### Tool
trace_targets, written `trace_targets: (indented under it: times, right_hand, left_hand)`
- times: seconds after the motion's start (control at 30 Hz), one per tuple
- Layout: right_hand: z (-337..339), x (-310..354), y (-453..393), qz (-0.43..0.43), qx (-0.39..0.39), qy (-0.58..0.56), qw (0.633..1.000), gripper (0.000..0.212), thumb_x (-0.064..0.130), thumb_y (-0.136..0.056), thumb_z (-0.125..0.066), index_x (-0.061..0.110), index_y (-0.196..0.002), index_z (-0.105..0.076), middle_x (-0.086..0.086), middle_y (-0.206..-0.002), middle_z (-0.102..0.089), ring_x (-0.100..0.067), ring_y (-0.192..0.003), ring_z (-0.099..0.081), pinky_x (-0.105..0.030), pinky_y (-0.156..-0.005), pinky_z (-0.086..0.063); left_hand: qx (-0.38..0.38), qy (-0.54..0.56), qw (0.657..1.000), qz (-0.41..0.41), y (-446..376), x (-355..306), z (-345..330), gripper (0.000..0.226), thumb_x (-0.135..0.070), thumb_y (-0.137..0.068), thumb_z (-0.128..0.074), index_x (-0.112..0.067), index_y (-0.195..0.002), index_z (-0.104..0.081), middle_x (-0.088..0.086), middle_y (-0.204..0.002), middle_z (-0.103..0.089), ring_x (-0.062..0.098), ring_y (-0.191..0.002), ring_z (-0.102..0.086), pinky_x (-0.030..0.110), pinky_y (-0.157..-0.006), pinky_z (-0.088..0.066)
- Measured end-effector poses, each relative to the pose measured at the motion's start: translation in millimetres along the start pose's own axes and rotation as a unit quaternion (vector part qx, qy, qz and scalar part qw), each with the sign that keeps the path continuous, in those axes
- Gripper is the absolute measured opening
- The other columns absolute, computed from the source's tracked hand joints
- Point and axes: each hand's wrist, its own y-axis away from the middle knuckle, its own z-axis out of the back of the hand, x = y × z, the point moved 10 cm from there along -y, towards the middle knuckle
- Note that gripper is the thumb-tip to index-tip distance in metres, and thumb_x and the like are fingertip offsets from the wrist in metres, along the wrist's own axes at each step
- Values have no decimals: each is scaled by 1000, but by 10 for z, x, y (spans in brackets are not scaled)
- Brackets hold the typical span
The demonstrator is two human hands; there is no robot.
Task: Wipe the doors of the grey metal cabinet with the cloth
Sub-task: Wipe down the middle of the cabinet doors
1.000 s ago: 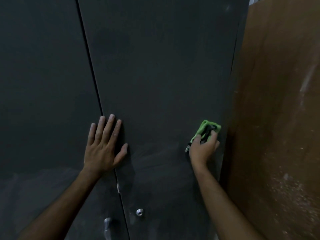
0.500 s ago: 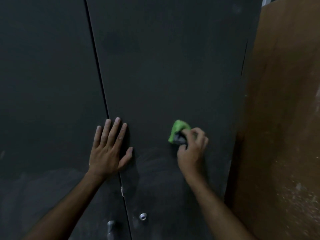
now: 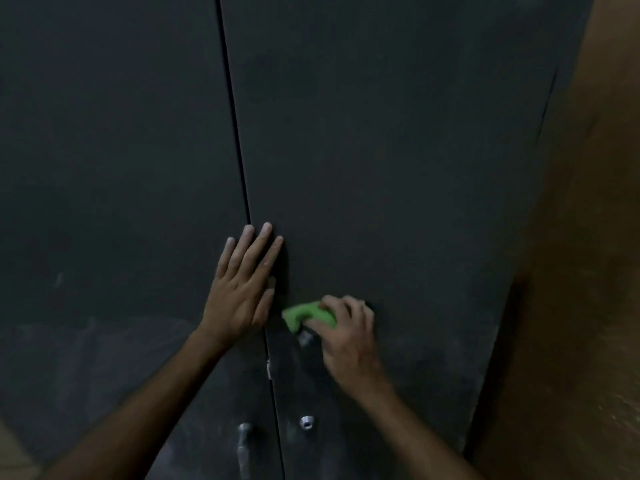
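Note:
The grey metal cabinet fills the view, with a left door (image 3: 114,168) and a right door (image 3: 388,150) meeting at a vertical seam. My left hand (image 3: 244,285) lies flat with straight fingers across that seam. My right hand (image 3: 346,330) grips a bunched green cloth (image 3: 301,315) and presses it against the right door, just right of my left hand's thumb. Part of the cloth is hidden under my fingers.
A metal handle (image 3: 244,441) sits low on the left door and a round lock (image 3: 306,421) low on the right door. A brown wooden panel (image 3: 585,237) stands close along the cabinet's right side. Pale dusty smears mark the lower doors.
My right hand has slid the cloth leftward across the right door, from near its right edge to beside my left hand. My left hand has stayed flat on the seam.

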Motion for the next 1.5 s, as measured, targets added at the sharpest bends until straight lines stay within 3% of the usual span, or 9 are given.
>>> trace_targets:
  times: [0.13, 0.23, 0.33, 0.43, 0.63, 0.8, 1.03, 1.23, 1.5]
  right_hand:
    - [370, -490, -118, -128, -86, -4, 988, 18, 19, -72, -57, 28, -75, -72, 4, -112, -59, -29, -101, -50, -49, -81, -45]
    - [699, -379, -609, -187, -194, -23, 963, 24, 11, -76, -61, 26, -88, -74, -3, -117, -61, -32, -107, -52, -44, -84, -41]
    - [148, 349, -477, -34, -84, -17, 996, 32, 13, -89, -55, 30, -111, -71, -6, -130, -54, -33, -113, -50, -45, -90, -42]
    - [-263, 479, 74, 45, 25, -9, 999, 19, 22, -82, -69, 34, -97, -70, 5, -128, -50, -28, -108, -49, -51, -84, -49]
    - [492, 199, -681, -159, -178, -28, 971, 26, 14, -83, -54, 25, -94, -75, -4, -125, -63, -33, -109, -53, -46, -86, -44]
    - [-474, 1156, -163, 38, -13, -13, 999, 22, 21, -88, -59, 32, -100, -73, 3, -131, -54, -29, -111, -49, -48, -90, -46]
    - [42, 1053, -687, -158, -196, -8, 968, 22, 8, -81, -60, 21, -88, -77, -5, -120, -62, -31, -109, -52, -42, -87, -43]
    - [-577, 1524, -17, -155, -124, -51, 979, 35, 1, -80, -57, 17, -107, -74, -7, -125, -55, -32, -109, -53, -43, -92, -47]
    - [-291, 1419, -520, -281, -237, -105, 924, 36, 6, -91, -71, 5, -126, -66, -18, -134, -46, -20, -115, -52, -19, -94, -45]
  left_hand:
    - [26, 16, 999, -22, 79, 35, 143, 69, -11, -94, -50, -2, -160, -34, 14, -172, -24, 33, -161, -18, 54, -130, -18]
    - [23, 8, 1000, -2, 223, 142, 215, 70, -10, -92, -50, 0, -159, -35, 16, -171, -25, 35, -160, -19, 57, -129, -20]
    - [17, -2, 1000, 16, 381, 262, 236, 66, -10, -94, -50, -1, -158, -38, 18, -170, -28, 36, -160, -21, 58, -128, -21]
    - [16, -14, 999, 30, 558, 422, 276, 62, -13, -96, -49, 0, -156, -41, 20, -169, -29, 37, -159, -22, 60, -127, -23]
    - [22, 2, 999, 27, 765, 656, 309, 65, -15, -96, -49, -3, -159, -36, 17, -171, -25, 34, -161, -18, 58, -129, -19]
    - [20, 48, 999, 12, 820, 809, 456, 62, -8, -96, -49, 1, -156, -40, 17, -168, -31, 33, -159, -24, 54, -129, -21]
    - [7, 43, 997, 57, 1180, 1388, 776, 63, -15, -95, -54, 1, -155, -42, 17, -167, -33, 35, -159, -24, 57, -128, -22]
    - [-20, 29, 994, 106, 1371, 1751, 919, 66, -16, -93, -65, -1, -154, -46, 16, -166, -35, 35, -158, -26, 58, -128, -19]
    - [-67, 58, 969, 230, 1735, 2207, 1150, 64, -19, -92, -64, 0, -152, -48, 21, -166, -33, 39, -158, -21, 56, -130, -11]
